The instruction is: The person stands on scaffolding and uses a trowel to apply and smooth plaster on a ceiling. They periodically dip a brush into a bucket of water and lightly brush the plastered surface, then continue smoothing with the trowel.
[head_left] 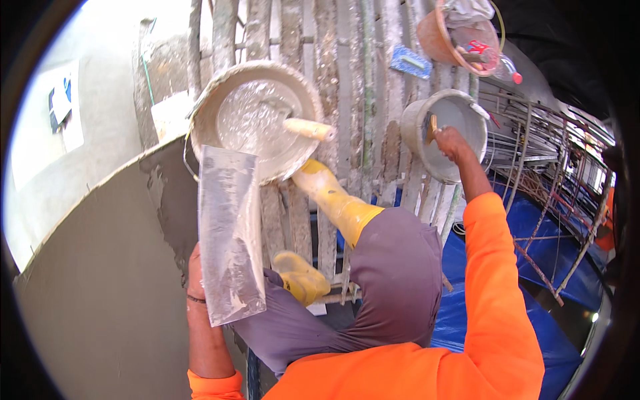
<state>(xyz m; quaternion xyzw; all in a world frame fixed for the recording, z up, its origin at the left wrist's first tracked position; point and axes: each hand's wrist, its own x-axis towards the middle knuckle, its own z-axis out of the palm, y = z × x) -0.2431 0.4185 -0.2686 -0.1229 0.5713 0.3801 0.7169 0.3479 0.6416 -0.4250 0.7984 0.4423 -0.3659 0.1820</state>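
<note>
My left hand [195, 272] is mostly hidden behind a plastering trowel [230, 233] and grips it from behind. The trowel's long rectangular metal blade is smeared with grey plaster and stands near the wall. Over on the right, my right hand [453, 143] is closed around a brush [432, 125] with a wooden handle, inside the rim of a grey bucket [415, 130]. The bucket holds cloudy grey water. Ahead of the blade sits a wide round basin [207, 93] of wet plaster, with a wooden-handled trowel [309, 129] resting in it.
Weathered planks with gaps [327, 40] carry the basin and bucket. A freshly plastered wall [100, 287] runs along the left. Beyond the bucket are a blue float [411, 61] and an orange pail [437, 37] with bottles. Scaffolding [533, 153] and blue sheeting [540, 227] lie to the right.
</note>
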